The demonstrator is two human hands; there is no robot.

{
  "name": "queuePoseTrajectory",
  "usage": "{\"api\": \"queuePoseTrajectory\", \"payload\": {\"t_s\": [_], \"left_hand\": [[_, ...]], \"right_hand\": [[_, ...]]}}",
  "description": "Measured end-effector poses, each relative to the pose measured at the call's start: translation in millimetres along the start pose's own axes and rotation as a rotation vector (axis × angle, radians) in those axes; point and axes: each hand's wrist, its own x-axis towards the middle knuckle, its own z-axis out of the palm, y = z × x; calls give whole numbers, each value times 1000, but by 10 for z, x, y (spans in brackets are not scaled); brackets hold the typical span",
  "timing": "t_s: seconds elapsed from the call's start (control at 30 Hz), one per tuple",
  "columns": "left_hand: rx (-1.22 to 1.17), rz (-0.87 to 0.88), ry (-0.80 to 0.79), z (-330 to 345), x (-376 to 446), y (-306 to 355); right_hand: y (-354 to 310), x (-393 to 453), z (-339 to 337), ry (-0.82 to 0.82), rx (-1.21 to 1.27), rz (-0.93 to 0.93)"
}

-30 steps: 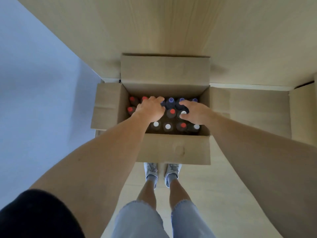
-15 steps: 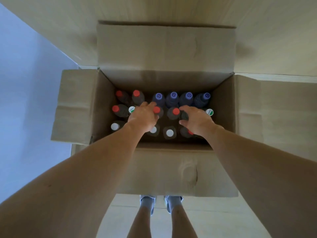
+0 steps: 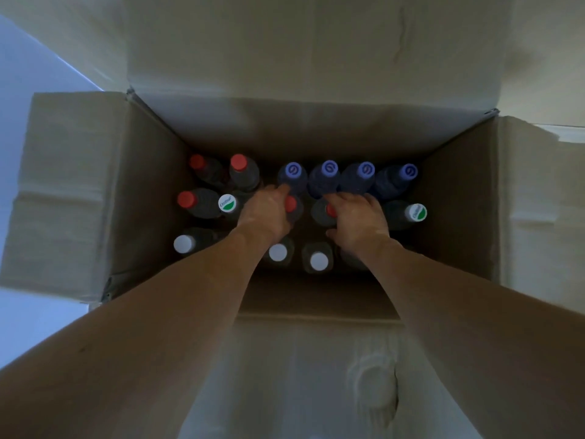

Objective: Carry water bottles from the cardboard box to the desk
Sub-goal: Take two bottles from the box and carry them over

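An open cardboard box (image 3: 459,191) holds several upright water bottles with red, blue, white and green-and-white caps. Both my arms reach down into it. My left hand (image 3: 264,213) curls round the neck of a red-capped bottle (image 3: 292,205) in the middle row. My right hand (image 3: 359,218) curls round the neighbouring red-capped bottle (image 3: 321,213), whose cap shows between thumb and fingers. A row of blue-capped bottles (image 3: 329,168) stands just beyond my fingertips. The desk is out of view.
The box flaps are folded out on the left (image 3: 72,191), the right (image 3: 544,198) and the far side (image 3: 316,49). White-capped bottles (image 3: 278,252) stand under my wrists. A pale wooden surface lies beyond the box. Blue-grey floor (image 3: 25,74) shows at the left.
My head has come much closer to the box. Both hands have sunk lower among the bottles, and their fingers have closed round the two red-capped ones in the middle.
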Motion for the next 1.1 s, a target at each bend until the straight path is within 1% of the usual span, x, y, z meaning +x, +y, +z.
{"api": "queuePoseTrajectory", "payload": {"t_s": [0.2, 0.37, 0.47, 0.57, 0.77, 0.87, 0.93, 1.1], "left_hand": [[-124, -11, 56, 152, 142, -67], [-97, -14, 30, 200, 253, -106], [-100, -15, 3, 232, 290, -140], [-111, -7, 7, 277, 321, -147], [-133, -7, 66, 236, 334, -100], [-142, -16, 83, 135, 269, -77], [-191, -14, 74, 26, 217, -70], [-298, 14, 72, -410, 12, -94]], "right_hand": [[87, 239, -12, -12, -16, 4], [104, 373, -64, -115, -65, -22], [121, 418, -46, -149, -82, -42], [131, 457, -59, -170, -85, -51], [166, 474, -93, -167, -68, -82], [171, 399, -193, -134, -33, -135], [172, 335, -302, -106, 11, -173], [142, 168, -690, -78, 328, -150]]}}
